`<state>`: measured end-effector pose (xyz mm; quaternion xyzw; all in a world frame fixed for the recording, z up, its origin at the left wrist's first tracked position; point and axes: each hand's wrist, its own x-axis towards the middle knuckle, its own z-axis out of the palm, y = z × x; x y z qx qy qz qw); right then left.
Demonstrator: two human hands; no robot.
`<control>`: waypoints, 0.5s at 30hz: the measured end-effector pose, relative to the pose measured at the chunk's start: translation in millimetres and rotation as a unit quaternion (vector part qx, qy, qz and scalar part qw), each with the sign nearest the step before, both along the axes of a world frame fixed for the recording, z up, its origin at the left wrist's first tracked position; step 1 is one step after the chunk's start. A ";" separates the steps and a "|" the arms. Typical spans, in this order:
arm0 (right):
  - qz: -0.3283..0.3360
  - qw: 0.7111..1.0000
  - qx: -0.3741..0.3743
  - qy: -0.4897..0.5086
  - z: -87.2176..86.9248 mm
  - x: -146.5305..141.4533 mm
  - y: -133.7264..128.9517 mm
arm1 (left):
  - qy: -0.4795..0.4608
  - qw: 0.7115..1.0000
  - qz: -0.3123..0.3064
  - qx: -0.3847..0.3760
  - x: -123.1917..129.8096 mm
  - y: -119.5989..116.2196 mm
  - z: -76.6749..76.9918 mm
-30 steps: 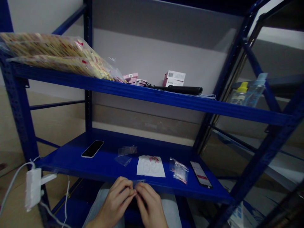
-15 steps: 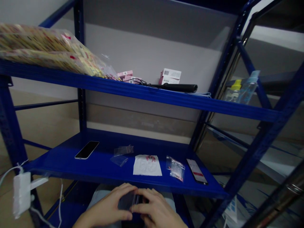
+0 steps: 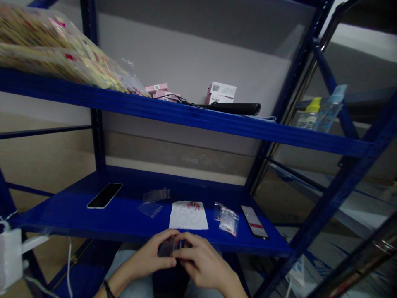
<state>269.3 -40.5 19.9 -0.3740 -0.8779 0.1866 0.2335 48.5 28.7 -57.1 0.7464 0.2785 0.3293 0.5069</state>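
My left hand [image 3: 149,257] and my right hand [image 3: 201,260] meet just below the front edge of the blue steel shelf [image 3: 124,219]. Between their fingers is a small transparent plastic bag [image 3: 169,248], dark with what lies behind it; whether anything is inside cannot be told. On the shelf nearest my hands lie a white paper sheet with pink print [image 3: 188,216] and a transparent bag of small pink-and-white pieces [image 3: 227,219]. Two loose transparent bags [image 3: 151,202] lie to the left of the sheet.
A black phone [image 3: 104,195] and a lit phone [image 3: 254,222] lie on the same shelf. The upper shelf holds a bulging bag of packets [image 3: 56,49], pink boxes [image 3: 156,89], a white box [image 3: 221,93] and a black handle [image 3: 235,109]. A white adapter [image 3: 9,258] hangs at the left upright.
The whole view has shifted, with the shelf sliding left and up. My hands have gone from a tight fingertip pinch to holding the small bag between cupped fingers.
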 end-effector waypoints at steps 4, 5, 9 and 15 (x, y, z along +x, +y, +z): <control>-0.072 0.989 -0.026 0.126 -5.3 19.4 27.0 | -0.052 0.998 -0.005 -0.017 8.6 14.8 1.3; -0.127 0.979 -0.022 0.155 -10.0 26.6 39.9 | -0.068 0.997 0.003 -0.020 12.4 21.2 2.4; -0.358 0.928 0.009 0.106 -37.1 51.0 99.5 | -0.111 0.991 0.080 0.004 36.9 51.1 7.5; -0.451 0.889 0.010 -0.080 -67.2 48.6 143.1 | -0.042 0.969 0.199 0.143 73.4 76.3 -7.2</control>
